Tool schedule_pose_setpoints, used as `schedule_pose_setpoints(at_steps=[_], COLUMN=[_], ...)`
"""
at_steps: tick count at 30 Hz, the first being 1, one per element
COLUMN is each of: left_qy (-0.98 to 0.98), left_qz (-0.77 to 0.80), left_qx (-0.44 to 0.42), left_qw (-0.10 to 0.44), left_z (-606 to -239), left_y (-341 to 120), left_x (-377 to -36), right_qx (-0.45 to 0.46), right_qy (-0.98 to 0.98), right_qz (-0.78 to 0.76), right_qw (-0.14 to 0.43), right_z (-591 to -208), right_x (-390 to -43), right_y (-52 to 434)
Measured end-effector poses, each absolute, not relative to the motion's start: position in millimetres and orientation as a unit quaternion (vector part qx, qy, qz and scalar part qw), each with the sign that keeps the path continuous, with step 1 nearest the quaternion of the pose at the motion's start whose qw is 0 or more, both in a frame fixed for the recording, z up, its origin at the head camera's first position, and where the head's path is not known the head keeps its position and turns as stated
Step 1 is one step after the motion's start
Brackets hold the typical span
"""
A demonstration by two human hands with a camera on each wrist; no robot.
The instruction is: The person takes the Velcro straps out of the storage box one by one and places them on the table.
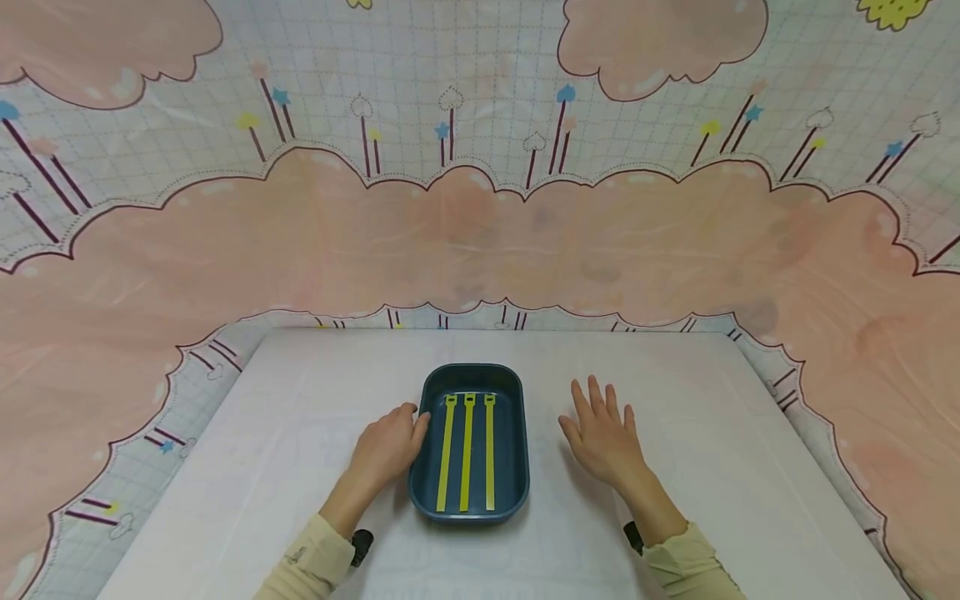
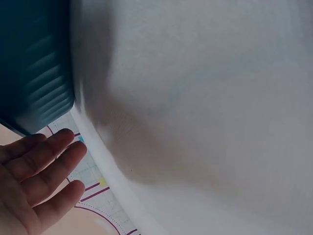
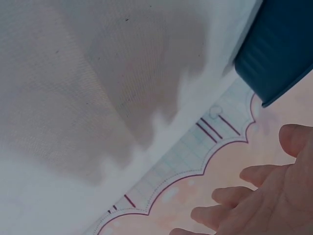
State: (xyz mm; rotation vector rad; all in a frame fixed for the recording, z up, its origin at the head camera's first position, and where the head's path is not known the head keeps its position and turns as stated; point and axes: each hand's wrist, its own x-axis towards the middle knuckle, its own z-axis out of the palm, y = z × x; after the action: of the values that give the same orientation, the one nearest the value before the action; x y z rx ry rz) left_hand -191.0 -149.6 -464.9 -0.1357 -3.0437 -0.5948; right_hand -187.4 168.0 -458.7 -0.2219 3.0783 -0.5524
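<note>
1. A cloth backdrop [image 1: 480, 242] printed with pink clouds and a pale grid hangs behind and round the scene, running down past the far edge and both side edges of the worktop.

2. The worktop [image 1: 675, 500] is a white, matt slab; its near edge lies out of view below the sleeves.

3. A dark blue tray [image 1: 517, 433], oblong with rounded corners and a low wall, sits in the middle of the worktop, nearer the near edge than the far one, long side running away from the person. It looks like stiff, light plastic with a ribbed outer wall; I judge it would slide easily on the smooth top and is best taken by the two long walls.

4. The left hand [image 1: 386, 450] lies flat on the worktop just left of the tray, fingers straight and relaxed, fingertips at or against its left wall; it holds nothing.

5. The right hand [image 1: 603, 437] lies palm down to the right of the tray, apart from it, fingers spread wide, holding nothing.

6. Three yellow straps [image 1: 467, 450] lie side by side along the tray floor, heads towards the far end. They look thin, light and bendy; a pinch at one end should lift one.
</note>
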Motion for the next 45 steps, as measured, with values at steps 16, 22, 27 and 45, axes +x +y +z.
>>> schedule_pose_setpoints(at_steps=[16,22,27,45], left_qy=[-0.978,-0.972,-0.971,-0.973], left_qz=[-0.208,-0.234,-0.239,-0.230], left_qx=[-0.008,0.001,0.008,0.014], left_qw=[-0.021,-0.022,-0.018,-0.008], left_z=[-465.9,-468.9,-468.1,-466.4], left_y=[-144.2,-141.1,-138.2,-134.3], left_x=[-189.8,-191.7,-191.9,-189.1], right_qx=[-0.088,-0.106,-0.128,-0.151], right_qy=[0.981,0.978,0.974,0.967], right_qz=[-0.175,-0.181,-0.188,-0.204], right_qw=[0.004,0.000,-0.010,0.012], right_z=[-458.3,-454.9,-449.7,-438.5], right_x=[-190.1,-193.2,-196.1,-198.9], right_y=[159.1,153.3,146.1,122.3])
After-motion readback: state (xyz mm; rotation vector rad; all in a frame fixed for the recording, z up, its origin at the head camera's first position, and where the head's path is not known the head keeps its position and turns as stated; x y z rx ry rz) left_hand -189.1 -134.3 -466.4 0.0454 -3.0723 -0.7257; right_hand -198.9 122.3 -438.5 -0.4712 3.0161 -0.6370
